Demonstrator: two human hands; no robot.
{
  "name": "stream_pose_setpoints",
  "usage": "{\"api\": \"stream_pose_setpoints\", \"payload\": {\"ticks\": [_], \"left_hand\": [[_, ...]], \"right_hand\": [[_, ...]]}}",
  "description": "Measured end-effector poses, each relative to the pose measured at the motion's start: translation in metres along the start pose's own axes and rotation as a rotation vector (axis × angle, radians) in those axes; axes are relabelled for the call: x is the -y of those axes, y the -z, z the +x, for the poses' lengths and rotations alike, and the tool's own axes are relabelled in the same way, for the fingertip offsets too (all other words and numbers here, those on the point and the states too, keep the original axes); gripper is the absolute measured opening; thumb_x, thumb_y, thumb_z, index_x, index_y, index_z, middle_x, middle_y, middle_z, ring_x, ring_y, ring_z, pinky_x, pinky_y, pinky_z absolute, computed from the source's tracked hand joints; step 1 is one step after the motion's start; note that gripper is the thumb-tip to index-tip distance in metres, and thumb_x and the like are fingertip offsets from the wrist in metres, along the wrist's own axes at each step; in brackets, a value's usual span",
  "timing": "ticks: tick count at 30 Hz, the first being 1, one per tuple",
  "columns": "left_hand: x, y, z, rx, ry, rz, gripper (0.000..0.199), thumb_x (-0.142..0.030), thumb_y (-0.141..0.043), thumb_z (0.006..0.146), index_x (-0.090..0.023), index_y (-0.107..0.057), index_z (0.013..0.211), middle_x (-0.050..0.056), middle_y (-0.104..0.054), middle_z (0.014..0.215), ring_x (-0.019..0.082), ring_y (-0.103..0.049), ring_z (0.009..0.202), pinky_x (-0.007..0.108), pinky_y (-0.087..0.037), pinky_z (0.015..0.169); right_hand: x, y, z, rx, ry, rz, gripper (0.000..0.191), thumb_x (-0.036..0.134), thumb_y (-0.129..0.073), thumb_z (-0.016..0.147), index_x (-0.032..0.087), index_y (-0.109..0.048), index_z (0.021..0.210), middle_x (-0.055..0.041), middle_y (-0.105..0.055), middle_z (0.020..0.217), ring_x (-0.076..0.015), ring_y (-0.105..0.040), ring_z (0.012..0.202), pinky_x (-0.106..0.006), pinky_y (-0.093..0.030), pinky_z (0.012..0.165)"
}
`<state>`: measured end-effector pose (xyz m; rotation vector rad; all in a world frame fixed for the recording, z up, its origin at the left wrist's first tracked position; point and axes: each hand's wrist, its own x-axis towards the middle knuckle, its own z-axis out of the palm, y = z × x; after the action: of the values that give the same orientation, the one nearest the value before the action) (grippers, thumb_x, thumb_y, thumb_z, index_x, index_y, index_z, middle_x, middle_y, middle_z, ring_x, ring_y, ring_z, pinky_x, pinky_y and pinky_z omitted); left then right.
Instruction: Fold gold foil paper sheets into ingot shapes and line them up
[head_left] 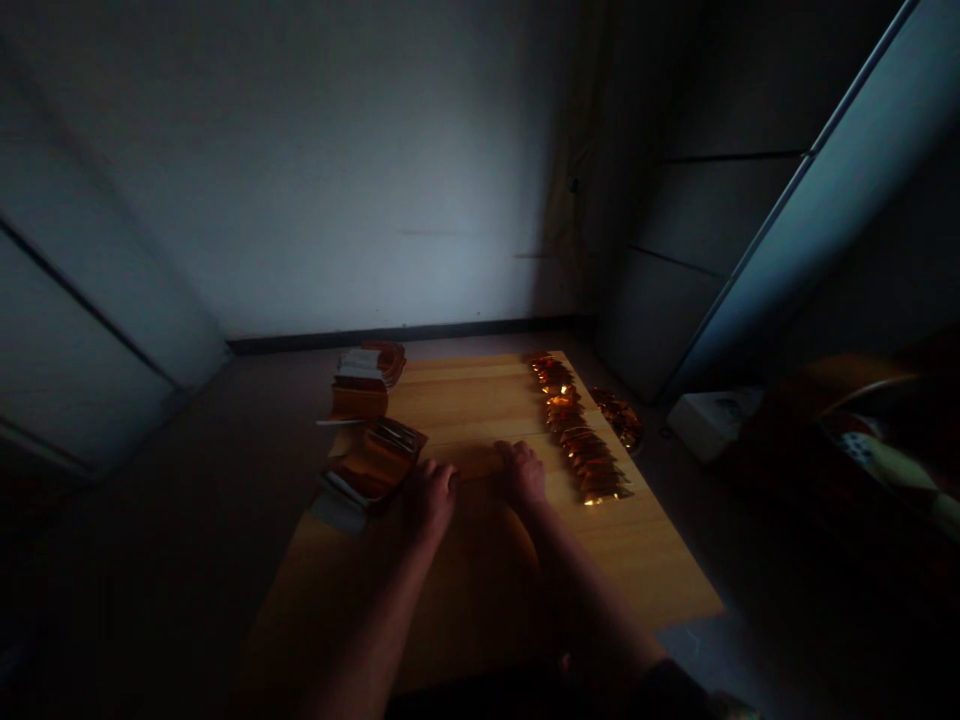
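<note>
My left hand [433,492] is curled over the wooden table, just right of a stack of orange-brown paper-like pieces [382,460] with pale edges. My right hand [523,474], fingers bent, lies a short way to the right. A dim orange-brown flat piece [477,462] seems to stretch between the fingertips; its outline is lost in shadow. Under my right wrist shows a curved orange edge [523,540]. Right of that hand, a row of shiny gold foil pieces [585,440] overlaps along the table.
The wooden table [480,385] stands before a pale wall. Farther left lies another stack of brown and white pieces [364,380]. Beyond the right edge sits a heap of gold foil [619,415], with a white box [712,420] on the floor. The room is dark.
</note>
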<state>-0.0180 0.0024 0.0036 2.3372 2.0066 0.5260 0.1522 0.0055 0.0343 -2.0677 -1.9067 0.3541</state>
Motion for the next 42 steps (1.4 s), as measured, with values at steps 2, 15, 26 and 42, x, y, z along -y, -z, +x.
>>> {"api": "stream_pose_setpoints", "payload": {"ticks": [2,15,26,42], "left_hand": [[-0.002,0.001,-0.001,-0.009,-0.009,-0.019,0.023,-0.024,-0.046,0.089,-0.023,-0.068,0.097,0.006,-0.061,0.092,0.020,-0.056,0.091,0.029,-0.042,0.080],[-0.002,-0.003,-0.002,-0.135,-0.009,-0.109,0.025,-0.017,-0.054,0.083,-0.020,-0.063,0.106,0.007,-0.060,0.094,0.021,-0.056,0.094,0.030,-0.045,0.082],[-0.002,0.000,-0.010,-0.246,-0.232,-0.167,0.015,-0.011,-0.053,0.078,-0.022,-0.060,0.071,0.003,-0.058,0.082,0.018,-0.053,0.084,0.030,-0.043,0.076],[-0.006,0.005,-0.009,-0.177,-0.238,-0.095,0.016,-0.009,-0.051,0.076,-0.021,-0.060,0.076,0.005,-0.065,0.089,0.022,-0.054,0.088,0.034,-0.044,0.080]], "right_hand": [[0.001,0.001,-0.002,0.003,0.003,0.001,0.043,0.025,-0.056,0.082,0.028,-0.057,0.124,-0.0089,-0.059,0.111,-0.0224,-0.055,0.100,-0.029,-0.037,0.077],[-0.002,-0.013,-0.005,-0.130,0.045,0.182,0.021,0.023,-0.053,0.083,0.025,-0.066,0.099,-0.0042,-0.059,0.105,-0.0158,-0.055,0.087,-0.024,-0.035,0.070],[-0.031,-0.028,-0.008,-0.311,0.323,0.376,0.015,0.007,-0.054,0.069,0.018,-0.063,0.071,-0.0040,-0.056,0.085,-0.0145,-0.053,0.077,-0.023,-0.038,0.066],[-0.020,-0.013,-0.022,-0.211,0.533,0.050,0.014,0.021,-0.054,0.090,0.023,-0.068,0.091,-0.0050,-0.065,0.088,-0.0200,-0.048,0.092,-0.032,-0.030,0.082]]}}
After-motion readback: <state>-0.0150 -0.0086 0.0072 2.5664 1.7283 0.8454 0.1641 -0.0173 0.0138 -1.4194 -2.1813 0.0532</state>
